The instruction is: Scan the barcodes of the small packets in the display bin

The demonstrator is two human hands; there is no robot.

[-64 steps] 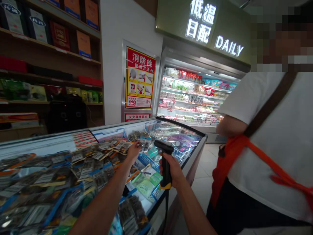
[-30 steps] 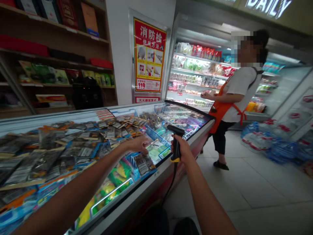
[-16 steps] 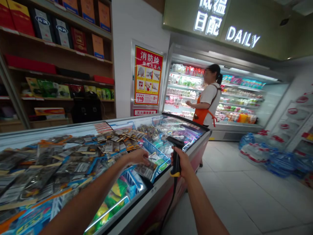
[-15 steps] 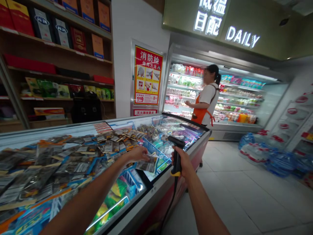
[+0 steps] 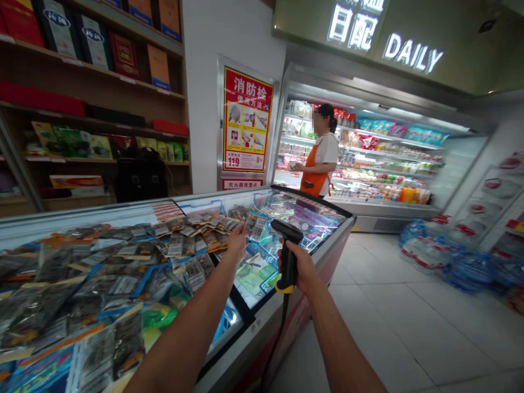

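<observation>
My left hand [image 5: 236,241] reaches over the chest freezer with its fingers closed on a small clear packet [image 5: 257,227] that has a pale printed label. In my right hand [image 5: 302,266] is a black and yellow barcode scanner [image 5: 289,254], gripped by its handle. The scanner's head is close to the packet, and a cord runs down from its base. Many similar packets [image 5: 123,248] with dark contents lie in a loose pile on the freezer's glass top, to the left of my left hand.
Under the glass of the freezer [image 5: 262,305] are blue baskets and bagged goods. A person [image 5: 321,155] in an orange apron stands beyond, by the lit fridge shelves [image 5: 385,164]. Large water bottles [image 5: 470,267] stand on the floor at right. Shelves [image 5: 94,65] with boxes line the left.
My left hand has moved farther away with the packet, which is now more upright. The scanner has shifted slightly left. The person in the apron has moved left.
</observation>
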